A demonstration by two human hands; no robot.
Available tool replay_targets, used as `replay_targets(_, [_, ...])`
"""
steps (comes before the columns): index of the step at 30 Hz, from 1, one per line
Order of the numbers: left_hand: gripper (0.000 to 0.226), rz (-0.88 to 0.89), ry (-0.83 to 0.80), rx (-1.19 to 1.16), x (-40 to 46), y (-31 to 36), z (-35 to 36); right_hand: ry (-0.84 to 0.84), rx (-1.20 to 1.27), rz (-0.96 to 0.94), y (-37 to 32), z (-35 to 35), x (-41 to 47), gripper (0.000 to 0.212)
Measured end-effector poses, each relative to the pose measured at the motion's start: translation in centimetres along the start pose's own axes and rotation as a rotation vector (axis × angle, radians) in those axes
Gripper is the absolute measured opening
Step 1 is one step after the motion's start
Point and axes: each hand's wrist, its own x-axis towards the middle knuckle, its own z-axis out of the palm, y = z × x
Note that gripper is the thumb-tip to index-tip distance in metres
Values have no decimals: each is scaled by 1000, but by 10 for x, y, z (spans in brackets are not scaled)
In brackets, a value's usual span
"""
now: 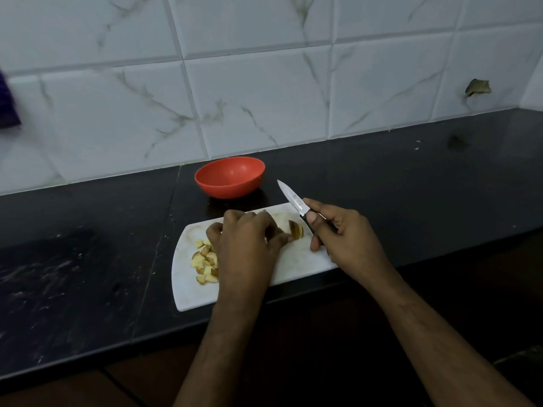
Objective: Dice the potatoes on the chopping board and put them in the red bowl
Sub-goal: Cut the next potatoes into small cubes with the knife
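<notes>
Potato dicing on the white chopping board (pixel 296 265)

The left hand (pixel 245 240) pinches a potato piece (pixel 296 230) at the board's middle; the right hand (pixel 342 233) grips a knife (pixel 293 201) lifted above the board's far right edge. Diced potato (pixel 205 261) lies on the board's left part. The red bowl (pixel 230 177) sits just behind the board.

Red bowl (pixel 230 177) at the back edge of a glossy black counter (pixel 411 177), white chopping board (pixel 293 265) with pale yellow, brown-skinned potato dice (pixel 205 261), black-handled silver-bladed knife (pixel 296 204), white grey-veined marble wall tiles (pixel 264 92), something purple (pixel 8 101) far left.
</notes>
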Motion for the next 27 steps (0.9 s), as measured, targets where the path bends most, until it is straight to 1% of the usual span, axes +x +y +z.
replay_targets(4, [35, 168, -244, 141, -10, 1, -6, 1, -5, -1, -1, -1, -1, 38])
replay_targets(7, [50, 208, -311, 100, -22, -8, -10, -2, -4, 2, -1, 0, -1, 38])
replay_targets(12, [37, 155, -309, -26, -22, -13, -12, 7, -1, 6, 0, 0, -1, 38])
replay_targets(14, [38, 134, -308, -36, -15, -11, -11, 8, 7, 5, 0, 0, -2, 37])
replay_targets(18, [46, 85, -396, -108, -6, -14, -8, 5, -15, -2, 0, 0, -1, 38])
replay_targets(20, [45, 74, -368, -139, -9, -17, -7, 9, -26, -10, -1, 0, -2, 38])
replay_targets(23, [42, 68, -278, -180, -17, -18, -9, 37, -89, -38, -4, 1, -7, 37])
replay_targets(27, [30, 60, -259, -190, -16, -19, -12, 24, -171, -58, -17, 5, -22, 38])
